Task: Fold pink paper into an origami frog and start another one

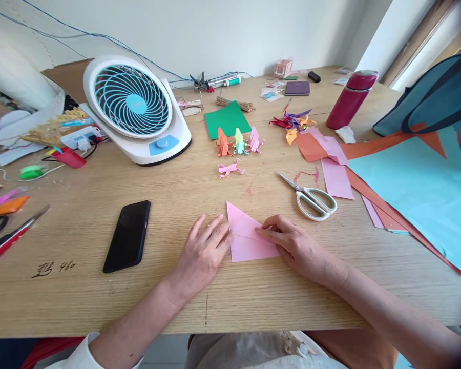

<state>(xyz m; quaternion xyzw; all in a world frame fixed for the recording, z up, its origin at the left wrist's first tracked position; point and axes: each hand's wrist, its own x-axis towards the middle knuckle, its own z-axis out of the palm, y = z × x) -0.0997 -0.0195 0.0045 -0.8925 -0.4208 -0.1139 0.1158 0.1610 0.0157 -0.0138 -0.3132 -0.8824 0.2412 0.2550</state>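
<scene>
A folded pink paper lies flat on the wooden table just in front of me, with creases and a point toward the far side. My left hand rests flat on its left edge, fingers spread. My right hand presses its fingertips on the paper's right side along a crease. Neither hand lifts the sheet.
A black phone lies to the left, white-handled scissors to the right. Small folded paper frogs and a green sheet sit beyond. A white fan, a red bottle and large coloured sheets stand around.
</scene>
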